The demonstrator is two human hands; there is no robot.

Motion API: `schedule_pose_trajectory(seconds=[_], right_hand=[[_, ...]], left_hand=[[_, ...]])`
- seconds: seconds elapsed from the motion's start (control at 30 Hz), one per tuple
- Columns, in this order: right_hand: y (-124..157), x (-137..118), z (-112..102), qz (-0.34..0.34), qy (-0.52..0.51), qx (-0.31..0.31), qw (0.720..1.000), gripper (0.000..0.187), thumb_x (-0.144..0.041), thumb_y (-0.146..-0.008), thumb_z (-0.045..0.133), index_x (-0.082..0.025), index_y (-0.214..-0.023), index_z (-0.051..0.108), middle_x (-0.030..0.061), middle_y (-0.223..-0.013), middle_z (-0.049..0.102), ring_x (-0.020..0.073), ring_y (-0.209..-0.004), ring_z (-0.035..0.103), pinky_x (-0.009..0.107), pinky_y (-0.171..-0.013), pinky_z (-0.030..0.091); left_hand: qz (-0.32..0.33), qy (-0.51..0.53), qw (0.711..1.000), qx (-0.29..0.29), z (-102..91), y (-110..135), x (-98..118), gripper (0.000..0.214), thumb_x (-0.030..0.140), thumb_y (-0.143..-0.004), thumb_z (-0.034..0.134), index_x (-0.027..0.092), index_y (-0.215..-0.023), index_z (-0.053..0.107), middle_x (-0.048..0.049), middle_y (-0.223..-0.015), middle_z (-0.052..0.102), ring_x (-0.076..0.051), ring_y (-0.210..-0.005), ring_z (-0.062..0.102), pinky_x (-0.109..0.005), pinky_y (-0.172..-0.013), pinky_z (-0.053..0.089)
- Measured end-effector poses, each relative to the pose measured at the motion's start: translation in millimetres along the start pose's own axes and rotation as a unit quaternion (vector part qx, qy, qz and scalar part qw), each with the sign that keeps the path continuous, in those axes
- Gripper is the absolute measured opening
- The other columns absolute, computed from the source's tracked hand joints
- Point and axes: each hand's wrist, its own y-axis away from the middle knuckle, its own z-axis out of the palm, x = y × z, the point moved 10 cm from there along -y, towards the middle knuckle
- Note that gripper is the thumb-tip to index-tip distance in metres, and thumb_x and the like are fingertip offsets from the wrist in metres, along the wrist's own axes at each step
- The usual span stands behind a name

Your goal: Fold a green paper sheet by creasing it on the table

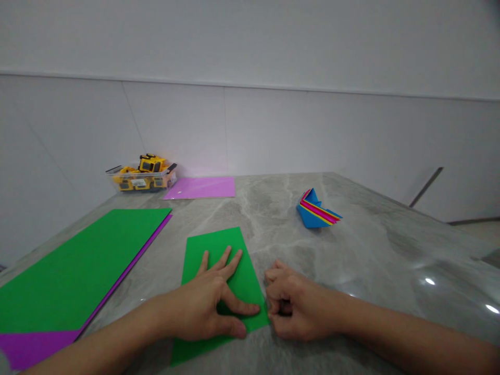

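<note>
A sheet of green paper (195,255) lies flat on the grey table in front of me. My left hand (213,299) rests on it with the fingers spread, the thumb and index finger pointing to its lower right corner. At that corner is my right hand (291,302), its fingers curled and closed, with the thumb and fingertips against the paper's edge. How much of the corner sits between those fingertips is hidden. Beyond the right hand stands a folded paper piece (315,211) in blue, with yellow, red and pink stripes.
At the left lies a large green sheet (89,260) over a purple sheet (37,346). Farther back are a pink sheet (203,187) and a clear plastic box (138,182) holding yellow toy vehicles (152,164). A white wall (265,130) stands behind the marble-patterned table (363,250).
</note>
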Motion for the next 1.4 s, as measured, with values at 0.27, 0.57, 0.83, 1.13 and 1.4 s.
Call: schedule_pose_trajectory(seconds=[0.27, 0.57, 0.83, 1.13, 1.4], right_hand=[[0, -5, -3, -0.024, -0.024, 0.016, 0.999, 0.018, -0.004, -0.059, 0.058, -0.016, -0.056, 0.045, -0.0074, -0.055, 0.041, 0.0087, -0.061, 0.043, 0.031, -0.078, 0.033], [7, -9, -4, -0.04, -0.043, 0.025, 0.998, 0.016, -0.007, -0.062, 0.056, -0.017, -0.058, 0.045, -0.007, -0.055, 0.042, 0.0096, -0.061, 0.044, 0.029, -0.078, 0.036], [4, -9, 0, -0.029, -0.023, 0.015, 0.999, 0.018, -0.006, -0.062, 0.058, -0.017, -0.058, 0.044, -0.0072, -0.055, 0.042, 0.0095, -0.062, 0.045, 0.03, -0.076, 0.035], [2, -10, -2, -0.041, -0.044, 0.023, 0.998, 0.016, -0.005, -0.058, 0.058, -0.015, -0.056, 0.045, -0.0086, -0.054, 0.041, 0.0074, -0.06, 0.044, 0.03, -0.079, 0.033], [3, -12, 1, -0.042, -0.031, 0.003, 0.999, 0.018, -0.005, -0.058, 0.057, -0.015, -0.055, 0.042, -0.0087, -0.053, 0.039, 0.0075, -0.059, 0.042, 0.029, -0.078, 0.032]], left_hand=[[0.011, 0.013, 1.0, 0.007, 0.2, 0, -1, 0.042, 0.062, -0.081, 0.062, 0.051, -0.122, 0.06, 0.0005, -0.159, -0.009, -0.042, -0.142, -0.017, -0.076, -0.1, -0.015], [0.003, -0.007, 1.0, 0.001, 1.1, -1, -1, 0.042, 0.055, -0.083, 0.064, 0.055, -0.123, 0.056, -0.001, -0.158, -0.012, -0.039, -0.142, -0.019, -0.075, -0.102, -0.012], [-0.001, -0.005, 1.0, -0.003, 2.2, -1, -3, 0.041, 0.055, -0.083, 0.064, 0.056, -0.123, 0.056, 0.0014, -0.158, -0.012, -0.038, -0.143, -0.019, -0.074, -0.102, -0.013], [0.008, 0.0, 1.0, 0.006, 2.6, -1, -4, 0.042, 0.056, -0.082, 0.065, 0.052, -0.123, 0.058, -0.0001, -0.159, -0.01, -0.041, -0.142, -0.018, -0.075, -0.101, -0.014], [0.003, -0.003, 1.0, 0.0, 2.7, -1, -4, 0.041, 0.057, -0.082, 0.064, 0.055, -0.123, 0.056, 0.0003, -0.158, -0.011, -0.039, -0.142, -0.019, -0.074, -0.102, -0.013]])
